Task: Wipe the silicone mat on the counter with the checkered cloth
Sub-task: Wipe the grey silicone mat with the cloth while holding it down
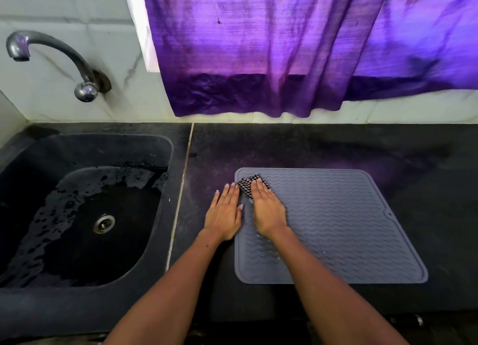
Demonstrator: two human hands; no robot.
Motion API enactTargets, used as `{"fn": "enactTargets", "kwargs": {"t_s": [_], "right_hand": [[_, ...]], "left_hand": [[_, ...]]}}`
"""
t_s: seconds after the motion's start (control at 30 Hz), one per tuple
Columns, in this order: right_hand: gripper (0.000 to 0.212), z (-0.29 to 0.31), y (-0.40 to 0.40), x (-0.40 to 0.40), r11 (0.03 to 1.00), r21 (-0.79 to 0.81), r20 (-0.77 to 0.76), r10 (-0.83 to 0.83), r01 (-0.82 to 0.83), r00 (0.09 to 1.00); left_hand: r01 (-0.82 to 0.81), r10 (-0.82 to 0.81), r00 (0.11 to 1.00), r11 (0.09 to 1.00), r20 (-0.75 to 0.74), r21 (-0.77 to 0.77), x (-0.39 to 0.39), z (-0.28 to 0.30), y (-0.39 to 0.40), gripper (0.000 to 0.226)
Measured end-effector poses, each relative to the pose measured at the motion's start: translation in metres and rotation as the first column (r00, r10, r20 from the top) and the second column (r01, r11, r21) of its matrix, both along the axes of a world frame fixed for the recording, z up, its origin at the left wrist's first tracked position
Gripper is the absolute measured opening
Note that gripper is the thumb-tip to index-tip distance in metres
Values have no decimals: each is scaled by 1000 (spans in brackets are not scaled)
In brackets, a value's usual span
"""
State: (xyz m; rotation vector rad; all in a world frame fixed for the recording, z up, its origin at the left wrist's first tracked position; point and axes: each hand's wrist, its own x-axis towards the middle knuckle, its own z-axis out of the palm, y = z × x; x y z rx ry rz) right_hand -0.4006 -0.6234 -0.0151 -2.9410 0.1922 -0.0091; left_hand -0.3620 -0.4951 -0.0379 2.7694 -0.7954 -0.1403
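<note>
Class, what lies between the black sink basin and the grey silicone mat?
In the head view, between the black sink basin and grey silicone mat: dark counter, its pale seam and the left hand.

A dark sink (160, 163) fills the lower left of the frame, its basin wet, with a round metal drain (104, 223) near the middle. A curved metal tap (55, 52) juts from the white tiled wall (64, 8) at upper left. A purple curtain (271, 47) hangs across the upper centre and right, its darker hem ending just above the wall's base.
</note>
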Motion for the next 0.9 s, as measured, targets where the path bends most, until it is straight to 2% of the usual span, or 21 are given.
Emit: {"fn": "enactTargets", "kwargs": {"t_s": [0.1, 0.13, 0.2, 0.23, 0.27, 0.33, 0.37, 0.43, 0.5, 0.53, 0.67, 0.73, 0.77, 0.8, 0.83, 0.87, 0.9], "right_hand": [[52, 12, -14, 13, 952, 267, -62, -139, 151, 988], [44, 17, -22, 22, 889, 401, -88, -202, 220, 975], [30, 29, -33, 37, 671, 666, -126, -329, 326, 936], [28, 35, -37, 41, 590, 725, -120, -398, 354, 909], [30, 36, -39, 44, 578, 728, -89, -454, 370, 886], [41, 38, -32, 38, 722, 593, 29, -460, 355, 887], [47, 35, -25, 31, 810, 491, 53, -397, 322, 916], [57, 19, -15, 24, 944, 266, 1, -201, 193, 980], [65, 1, -4, 17, 991, 84, -36, -100, 103, 994], [68, -5, -3, 18, 995, 48, -35, -91, 93, 995], [68, -1, -15, 18, 989, 130, -26, -70, 73, 997], [62, 8, -28, 22, 963, 254, -21, -92, 94, 996], [57, 12, -36, 26, 907, 393, -28, -150, 149, 988], [50, 16, -45, 32, 765, 601, -77, -234, 233, 969], [44, 24, -53, 37, 509, 803, -158, -319, 309, 935], [39, 30, -61, 42, 231, 909, -243, -382, 346, 892], [36, 32, -70, 46, 69, 939, -271, -459, 338, 846]], "left_hand": [[18, -19, 1000, 999, 22, 34, 0, -4, 0, 67], [18, -19, 999, 1000, 26, 22, 0, -4, 0, 67], [16, -17, 1000, 1000, 23, 7, -1, -4, 0, 67], [16, -16, 1000, 1000, 22, 7, -1, -4, -1, 67], [15, -15, 1000, 1000, 28, 5, -2, -5, 0, 68], [17, -17, 999, 1000, 46, -1, -1, -7, 0, 75], [18, -18, 999, 1000, 47, -2, -2, -9, 0, 80], [-8, 8, 998, 1000, 60, -5, -1, -11, -5, 83], [-5, 5, 997, 1000, 74, 1, 0, -10, -3, 83], [-2, 1, 997, 1000, 78, 11, 1, -9, -2, 82], [19, -23, 996, 999, 92, 41, 0, -9, 1, 79], [4, -9, 996, 999, 94, 46, 0, -8, -1, 79], [2, -7, 996, 999, 93, 45, 1, -8, -1, 79], [0, -4, 995, 999, 95, 42, 0, -7, -1, 80], [-4, 0, 995, 999, 99, 37, -1, -7, -1, 80], [-7, 4, 995, 1000, 104, 30, -1, -7, -2, 80], [-10, 7, 994, 1000, 113, 26, -2, -6, -2, 80]]}}
